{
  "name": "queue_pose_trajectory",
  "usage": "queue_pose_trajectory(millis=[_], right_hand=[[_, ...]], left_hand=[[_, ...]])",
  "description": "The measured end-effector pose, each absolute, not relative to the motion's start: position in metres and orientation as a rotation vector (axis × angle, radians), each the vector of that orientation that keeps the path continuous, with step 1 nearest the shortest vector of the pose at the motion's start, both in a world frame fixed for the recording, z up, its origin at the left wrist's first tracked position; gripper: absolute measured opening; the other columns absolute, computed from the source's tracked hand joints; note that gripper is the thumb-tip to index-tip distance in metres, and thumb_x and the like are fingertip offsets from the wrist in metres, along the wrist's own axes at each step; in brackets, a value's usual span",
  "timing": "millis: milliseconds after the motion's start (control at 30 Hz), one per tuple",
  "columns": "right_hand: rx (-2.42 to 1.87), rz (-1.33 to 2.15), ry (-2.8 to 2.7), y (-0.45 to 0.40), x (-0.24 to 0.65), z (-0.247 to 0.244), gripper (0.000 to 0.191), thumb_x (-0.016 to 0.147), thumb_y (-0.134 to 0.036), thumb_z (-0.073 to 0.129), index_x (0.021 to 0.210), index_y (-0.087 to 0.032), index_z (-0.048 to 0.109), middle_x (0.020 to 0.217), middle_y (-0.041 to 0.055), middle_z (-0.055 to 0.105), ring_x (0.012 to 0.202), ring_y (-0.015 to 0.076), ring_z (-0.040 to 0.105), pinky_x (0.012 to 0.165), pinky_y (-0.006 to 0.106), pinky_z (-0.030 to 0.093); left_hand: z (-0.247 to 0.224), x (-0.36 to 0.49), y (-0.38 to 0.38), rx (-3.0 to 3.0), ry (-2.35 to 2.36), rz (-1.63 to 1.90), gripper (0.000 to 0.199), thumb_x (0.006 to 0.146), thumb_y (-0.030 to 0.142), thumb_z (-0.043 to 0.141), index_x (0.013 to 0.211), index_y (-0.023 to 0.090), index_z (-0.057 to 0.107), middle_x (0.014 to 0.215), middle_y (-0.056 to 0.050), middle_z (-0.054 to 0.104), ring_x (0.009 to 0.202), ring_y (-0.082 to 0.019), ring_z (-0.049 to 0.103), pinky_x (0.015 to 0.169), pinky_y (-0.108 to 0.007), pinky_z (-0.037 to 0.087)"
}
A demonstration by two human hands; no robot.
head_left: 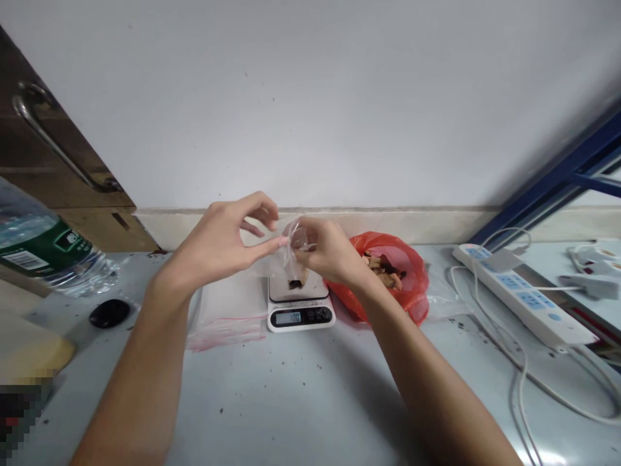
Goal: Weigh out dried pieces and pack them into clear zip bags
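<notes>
A small white digital scale (301,317) stands on the table, its lit display reading what looks like 100. Over its platform hangs a clear plastic bag (290,259), and a brown dried piece (297,281) shows at its lower end; I cannot tell whether it is inside the bag. My right hand (326,249) pinches the bag's upper part from the right. On the left side, my left hand (233,233) has fingers and thumb apart, the thumb tip touching the bag. Beside my right wrist sits a red plastic bag (412,275) holding brown dried pieces (385,268).
Flat clear bags with red strips (228,317) lie left of the scale. A tilted water bottle (53,239) and black round lid (109,313) are further left. A white power strip (524,294) with cables lies at right, near a blue metal frame (548,175). A wall rises behind.
</notes>
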State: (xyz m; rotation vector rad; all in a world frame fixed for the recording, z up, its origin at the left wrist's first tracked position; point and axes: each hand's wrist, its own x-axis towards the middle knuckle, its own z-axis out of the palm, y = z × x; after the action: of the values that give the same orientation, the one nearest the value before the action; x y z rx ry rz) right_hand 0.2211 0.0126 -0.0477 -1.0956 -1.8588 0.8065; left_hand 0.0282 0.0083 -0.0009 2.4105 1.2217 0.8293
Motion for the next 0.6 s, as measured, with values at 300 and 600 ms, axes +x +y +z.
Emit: queue_pose_trajectory(millis=[300, 600], right_hand=[[-0.921, 1.018, -1.828, 0.008, 0.226, -0.041, 0.023, 0.08, -0.037, 0.071, 0.079, -0.021, 0.055, 0.079, 0.0, 0.064, 0.071, 0.0156, 0.065, 0.062, 0.028, 0.051], [-1.622, 0.733, -1.988, 0.023, 0.253, -0.052, 0.005, 0.09, -0.017, 0.059, 0.091, -0.02, 0.062, 0.095, 0.0071, 0.073, 0.077, 0.0185, 0.07, 0.066, 0.03, 0.053]], left_hand=[[-0.015, 0.025, 0.018, 2.515, 1.16, 0.436, 0.097, 0.071, 0.054, 0.075, 0.154, 0.024, 0.034, 0.161, -0.011, 0.04, 0.145, -0.035, 0.04, 0.115, -0.042, 0.037], [-0.016, 0.005, 0.027, 2.414, 1.36, 0.275, 0.073, 0.068, 0.047, 0.072, 0.135, 0.023, 0.052, 0.14, -0.011, 0.061, 0.125, -0.034, 0.058, 0.103, -0.041, 0.046]])
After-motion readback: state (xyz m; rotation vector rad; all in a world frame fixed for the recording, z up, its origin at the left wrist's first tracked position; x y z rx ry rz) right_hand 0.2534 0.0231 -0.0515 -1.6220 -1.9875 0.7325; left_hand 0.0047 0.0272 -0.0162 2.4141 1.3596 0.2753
